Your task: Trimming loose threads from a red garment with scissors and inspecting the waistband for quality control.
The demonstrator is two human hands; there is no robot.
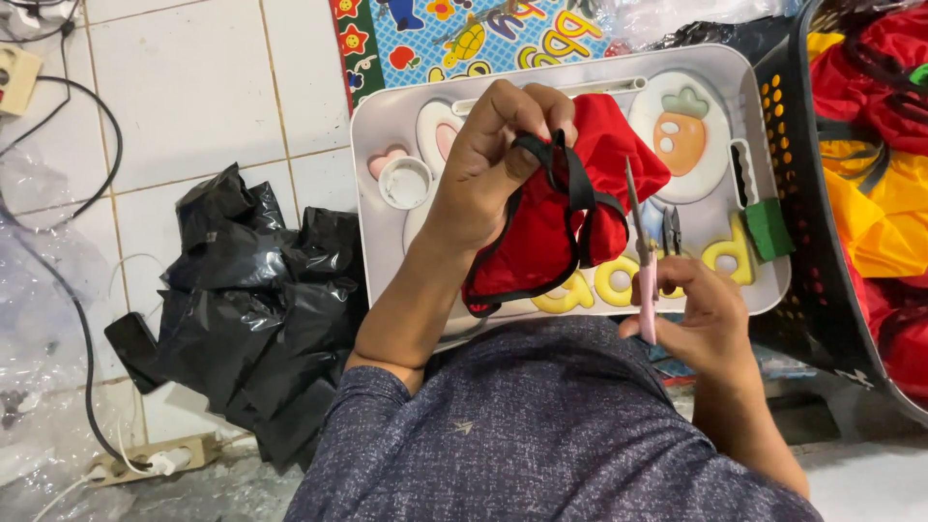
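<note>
L hand (493, 164) pinches red cloth (551, 232), R hand (701, 324) grips scissors (642, 261) over tray (387, 116), basket (802, 193) beside.

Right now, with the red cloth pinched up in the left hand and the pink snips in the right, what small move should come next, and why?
Probably bring the snips leftward to the black strap. The left hand pinches the strap and red cloth above the grey tray, while the right hand holds the blade tip just beside the cloth, apparently not yet touching it.

Left hand (493, 164) raised, fingers curled in a pinch, forearm angled up from the elbow; right hand (701, 319) lower, fingers closed in a grip, wrist bent inward
</note>
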